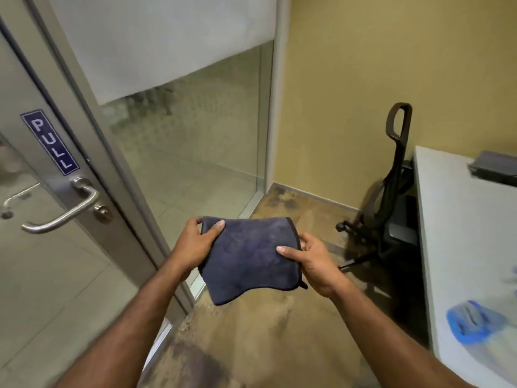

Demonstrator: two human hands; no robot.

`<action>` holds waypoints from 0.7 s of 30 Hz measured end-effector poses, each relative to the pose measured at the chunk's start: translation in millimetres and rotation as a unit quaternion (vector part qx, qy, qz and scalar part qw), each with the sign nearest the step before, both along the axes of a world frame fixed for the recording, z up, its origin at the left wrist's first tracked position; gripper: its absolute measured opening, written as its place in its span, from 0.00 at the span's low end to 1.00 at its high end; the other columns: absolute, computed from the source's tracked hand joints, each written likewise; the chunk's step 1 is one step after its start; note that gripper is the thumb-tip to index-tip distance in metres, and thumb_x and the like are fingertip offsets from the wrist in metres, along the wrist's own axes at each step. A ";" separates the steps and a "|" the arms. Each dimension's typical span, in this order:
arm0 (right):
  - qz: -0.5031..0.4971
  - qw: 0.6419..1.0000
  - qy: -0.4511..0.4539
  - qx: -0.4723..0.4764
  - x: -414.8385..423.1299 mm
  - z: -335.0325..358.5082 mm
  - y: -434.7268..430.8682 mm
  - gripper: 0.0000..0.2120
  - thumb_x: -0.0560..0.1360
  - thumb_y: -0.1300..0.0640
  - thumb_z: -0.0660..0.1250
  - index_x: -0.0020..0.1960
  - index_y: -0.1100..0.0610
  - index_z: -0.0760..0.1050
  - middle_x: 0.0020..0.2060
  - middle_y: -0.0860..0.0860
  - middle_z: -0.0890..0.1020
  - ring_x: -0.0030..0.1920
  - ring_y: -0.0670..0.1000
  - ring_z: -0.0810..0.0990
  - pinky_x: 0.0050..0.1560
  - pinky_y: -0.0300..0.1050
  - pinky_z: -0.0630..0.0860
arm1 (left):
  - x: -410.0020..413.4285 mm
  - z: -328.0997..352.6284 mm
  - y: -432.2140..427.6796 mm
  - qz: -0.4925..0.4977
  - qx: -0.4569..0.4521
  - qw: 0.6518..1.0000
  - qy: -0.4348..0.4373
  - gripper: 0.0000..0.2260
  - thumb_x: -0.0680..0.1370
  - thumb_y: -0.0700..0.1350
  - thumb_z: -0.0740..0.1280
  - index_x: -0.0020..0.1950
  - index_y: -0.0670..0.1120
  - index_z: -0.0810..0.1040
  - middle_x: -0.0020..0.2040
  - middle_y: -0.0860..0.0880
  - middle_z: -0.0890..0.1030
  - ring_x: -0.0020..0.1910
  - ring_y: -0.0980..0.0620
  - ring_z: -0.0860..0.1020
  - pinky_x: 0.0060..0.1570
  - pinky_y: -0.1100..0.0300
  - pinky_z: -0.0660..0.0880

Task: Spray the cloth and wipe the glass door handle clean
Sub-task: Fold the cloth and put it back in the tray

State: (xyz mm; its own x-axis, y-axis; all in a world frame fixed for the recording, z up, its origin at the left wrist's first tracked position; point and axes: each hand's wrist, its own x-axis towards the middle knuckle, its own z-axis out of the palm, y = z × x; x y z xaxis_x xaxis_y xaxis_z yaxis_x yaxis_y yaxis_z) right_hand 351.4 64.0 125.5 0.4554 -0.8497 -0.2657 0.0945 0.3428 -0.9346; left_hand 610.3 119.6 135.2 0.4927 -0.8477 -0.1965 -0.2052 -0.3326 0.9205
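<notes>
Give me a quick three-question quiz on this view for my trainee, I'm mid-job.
1. True or false: the left hand and the right hand both hold the cloth.
2. Multiple choice: the blue sign above the door handle reads: A) PUSH B) PULL C) EXIT
3. Short answer: in this view, on which side of the cloth is the door handle?

Key: 1 true. 2 B. 3 left, and the cloth is not touching it.
</notes>
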 end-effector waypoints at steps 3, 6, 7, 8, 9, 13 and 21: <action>-0.072 0.997 0.001 0.024 -38.9 -6.5 2.5 0.40 0.60 0.59 0.83 0.66 0.49 0.68 0.51 0.56 0.86 0.48 0.56 0.87 0.41 0.47 0.83 | -37.0 -10.3 -5.9 0.028 0.065 0.992 0.108 0.41 0.73 0.57 0.77 0.78 0.45 0.62 0.62 0.42 0.80 0.52 0.49 0.82 0.43 0.54 0.80; -0.099 0.995 -0.018 0.017 -80.1 -14.3 5.8 0.39 0.64 0.63 0.81 0.68 0.45 0.66 0.52 0.60 0.85 0.49 0.59 0.86 0.41 0.50 0.83 | -77.2 -15.2 -3.5 0.005 0.066 0.983 0.174 0.50 0.66 0.56 0.81 0.80 0.51 0.57 0.57 0.46 0.83 0.50 0.49 0.83 0.42 0.53 0.79; -0.108 0.994 -0.031 0.013 -93.0 -15.7 7.3 0.39 0.65 0.65 0.80 0.68 0.45 0.67 0.52 0.60 0.85 0.50 0.60 0.86 0.42 0.52 0.83 | -89.8 -19.1 -0.5 -0.010 0.058 0.981 0.186 0.53 0.62 0.56 0.83 0.80 0.54 0.57 0.55 0.47 0.84 0.51 0.48 0.84 0.46 0.49 0.80; -0.119 0.992 -0.043 0.008 -105.0 -16.6 8.8 0.38 0.66 0.67 0.79 0.68 0.46 0.68 0.51 0.59 0.86 0.50 0.60 0.86 0.43 0.52 0.84 | -102.8 -24.0 2.9 -0.032 0.052 0.979 0.192 0.57 0.58 0.55 0.86 0.78 0.57 0.56 0.53 0.48 0.86 0.51 0.48 0.85 0.49 0.46 0.81; -0.129 0.990 -0.053 0.001 -117.1 -17.2 10.3 0.37 0.67 0.68 0.78 0.68 0.47 0.68 0.50 0.58 0.86 0.50 0.59 0.86 0.43 0.52 0.84 | -115.8 -28.6 7.0 -0.059 0.051 0.978 0.193 0.59 0.55 0.53 0.87 0.77 0.60 0.55 0.53 0.50 0.86 0.51 0.49 0.86 0.50 0.45 0.81; -0.156 0.986 -0.055 -0.015 -159.4 -19.0 18.5 0.31 0.68 0.72 0.75 0.65 0.51 0.72 0.48 0.54 0.87 0.50 0.56 0.86 0.45 0.49 0.83 | -160.4 -43.8 15.3 -0.132 0.061 0.973 0.179 0.60 0.54 0.42 0.87 0.76 0.65 0.56 0.57 0.47 0.83 0.49 0.51 0.86 0.43 0.51 0.83; -0.136 0.990 0.014 -0.033 -231.1 -22.1 36.7 0.31 0.67 0.70 0.77 0.63 0.48 0.75 0.55 0.49 0.83 0.54 0.50 0.85 0.45 0.44 0.83 | -207.7 -34.7 4.8 -0.129 0.047 0.990 -0.018 0.48 0.62 0.46 0.86 0.72 0.59 0.59 0.53 0.48 0.82 0.49 0.49 0.84 0.53 0.46 0.82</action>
